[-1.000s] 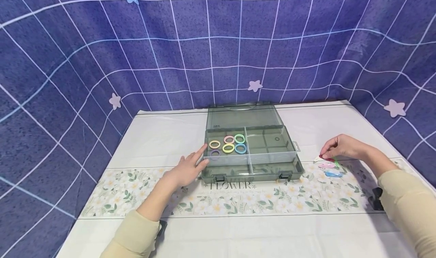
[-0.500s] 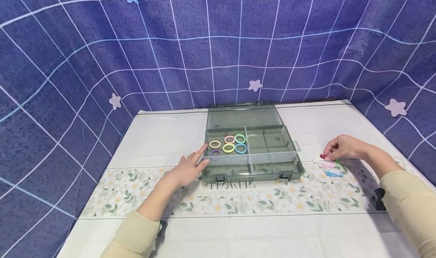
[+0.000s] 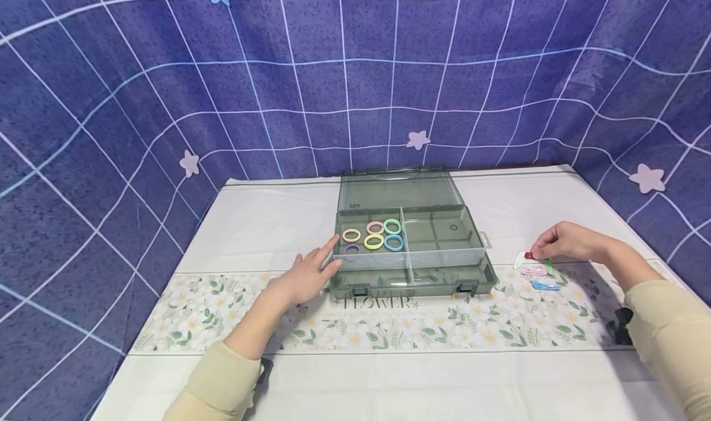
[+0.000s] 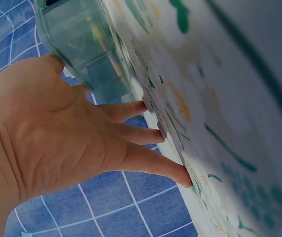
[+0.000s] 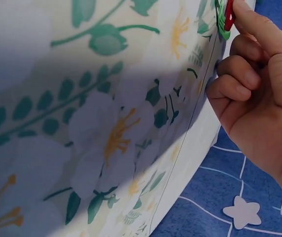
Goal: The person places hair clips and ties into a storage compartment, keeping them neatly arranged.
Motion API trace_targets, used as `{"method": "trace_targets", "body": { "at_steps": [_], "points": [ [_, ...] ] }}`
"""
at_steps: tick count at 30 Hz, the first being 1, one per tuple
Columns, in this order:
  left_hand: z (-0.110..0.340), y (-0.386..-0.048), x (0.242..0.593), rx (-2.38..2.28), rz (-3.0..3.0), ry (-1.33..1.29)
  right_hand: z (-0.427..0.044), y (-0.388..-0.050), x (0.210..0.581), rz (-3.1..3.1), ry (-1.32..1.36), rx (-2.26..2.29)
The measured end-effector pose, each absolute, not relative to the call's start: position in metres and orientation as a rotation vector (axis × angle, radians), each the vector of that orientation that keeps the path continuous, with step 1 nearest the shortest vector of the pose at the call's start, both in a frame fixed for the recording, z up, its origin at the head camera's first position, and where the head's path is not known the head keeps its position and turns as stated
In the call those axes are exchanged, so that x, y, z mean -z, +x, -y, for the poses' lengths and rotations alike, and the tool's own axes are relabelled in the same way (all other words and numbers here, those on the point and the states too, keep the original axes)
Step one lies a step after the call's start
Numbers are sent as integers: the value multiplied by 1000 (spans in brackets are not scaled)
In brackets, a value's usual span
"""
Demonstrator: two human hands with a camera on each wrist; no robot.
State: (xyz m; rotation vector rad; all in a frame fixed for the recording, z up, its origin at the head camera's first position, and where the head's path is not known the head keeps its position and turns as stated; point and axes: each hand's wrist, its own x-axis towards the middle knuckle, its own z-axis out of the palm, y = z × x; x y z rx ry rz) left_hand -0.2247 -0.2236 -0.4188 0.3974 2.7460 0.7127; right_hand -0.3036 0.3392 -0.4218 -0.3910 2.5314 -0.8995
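In the head view my right hand (image 3: 563,242) pinches a red hair clip (image 3: 529,255) between thumb and index finger, just above the tablecloth. The right wrist view shows white dots on that red hair clip (image 5: 229,14). Close around it lie a white clip (image 3: 519,261), a pink clip (image 3: 534,271), a green clip (image 3: 548,266) and a blue clip (image 3: 546,286). My left hand (image 3: 302,279) rests with fingers spread on the cloth, index finger and thumb against the left side of a grey translucent organizer box (image 3: 411,278). Its palm (image 4: 67,128) fills the left wrist view.
The box's lid (image 3: 400,189) leans open at the back. Its rear left compartment holds several coloured hair ties, among them a yellow hair tie (image 3: 374,242) and a blue hair tie (image 3: 394,242). A flowered tablecloth (image 3: 355,337) covers the table; a blue curtain (image 3: 366,87) hangs behind.
My right hand's grip has shifted on the red clip, which turned and moved slightly within the pile of clips. My left hand and the box have stayed put.
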Motion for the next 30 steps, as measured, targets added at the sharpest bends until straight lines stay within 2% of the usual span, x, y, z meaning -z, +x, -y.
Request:
{"method": "trace_targets", "body": {
  "at_steps": [13, 30],
  "points": [
    [224, -225, 418, -712, -2744, 413, -329, -321, 396, -2529, -367, 1031],
    [223, -224, 419, -726, -2739, 414, -260, -352, 377, -2537, -515, 1073]
  ]
}}
